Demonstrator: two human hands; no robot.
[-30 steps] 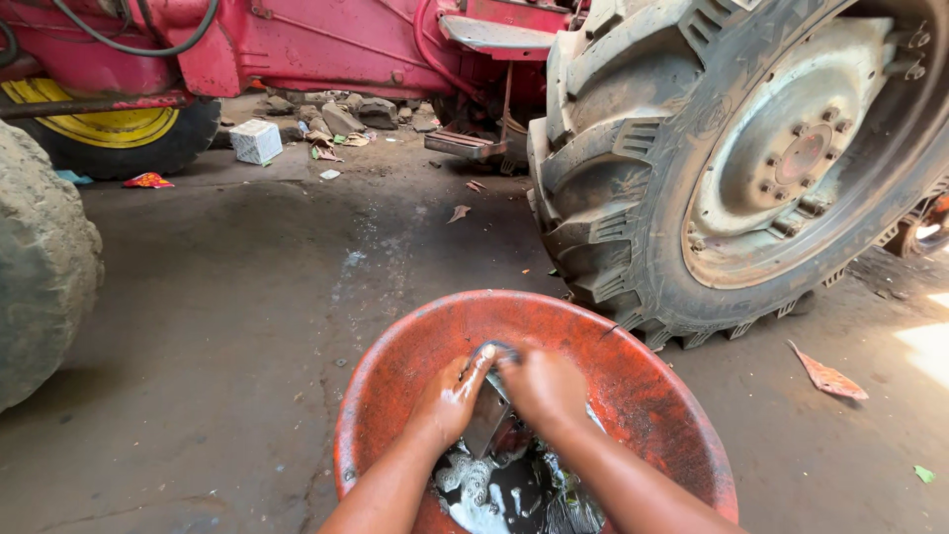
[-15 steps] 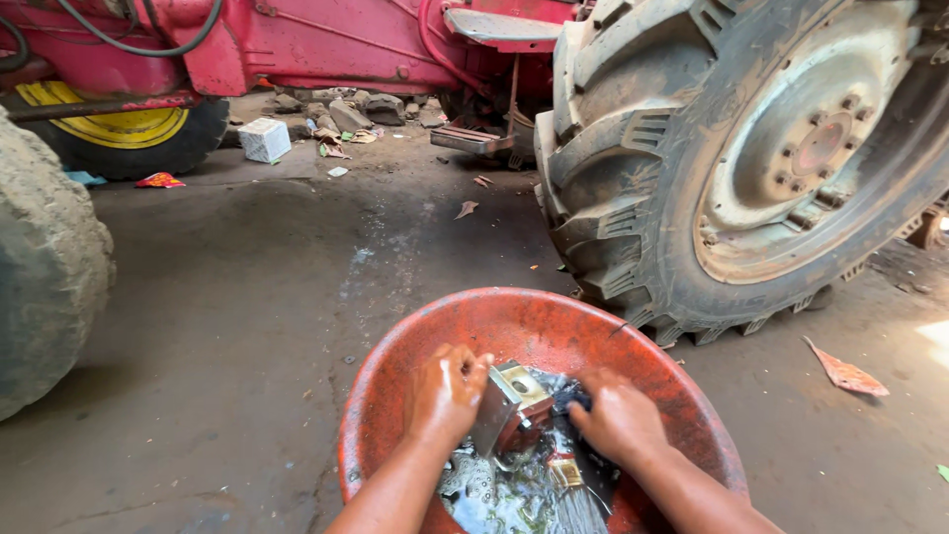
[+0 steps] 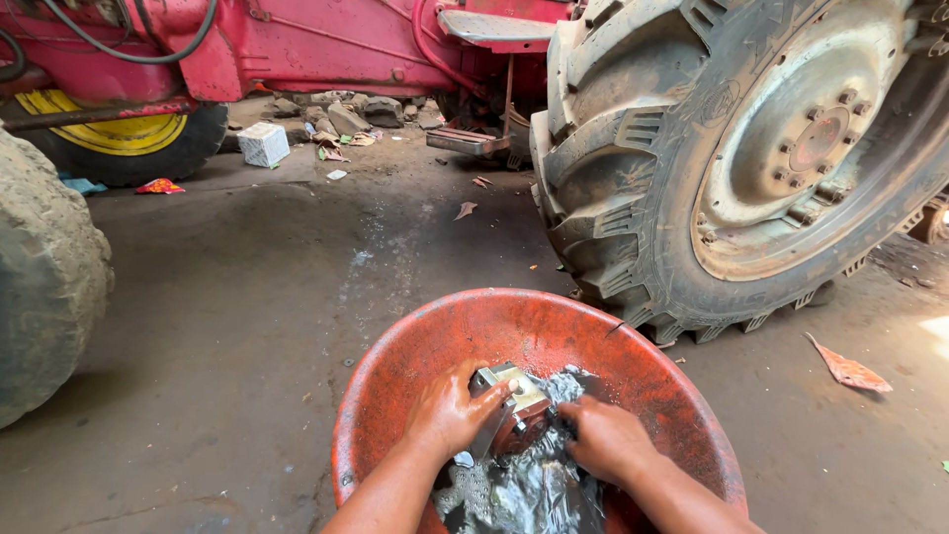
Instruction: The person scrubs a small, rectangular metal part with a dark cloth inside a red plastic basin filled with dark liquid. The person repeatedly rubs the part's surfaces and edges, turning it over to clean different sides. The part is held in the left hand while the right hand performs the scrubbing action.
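From the head view I look down into a red basin (image 3: 514, 326) on the concrete floor (image 3: 247, 316). My left hand (image 3: 450, 410) is curled around a metal part (image 3: 509, 400), fingers wrapped on its near side and wet. My right hand (image 3: 608, 440) is bunched into a loose fist just right of that part, knuckles up; I cannot tell whether it grips the part or something under it (the fingertips are tucked out of sight). The part sits near the middle of the basin, between the two hands, tilted, its pale squarish top toward the far rim. Below it lies dark, shiny liquid (image 3: 514, 489) with more dark pieces half sunk in it.

Beyond the basin stands a big tractor tyre (image 3: 692, 168) with a dusty hub, just beside the basin's far right rim. The red tractor body (image 3: 326, 44) runs across the top. A worn tyre (image 3: 44, 287) fills the left edge. A small white box (image 3: 263, 144) rests near a yellow-rimmed wheel (image 3: 119, 138).
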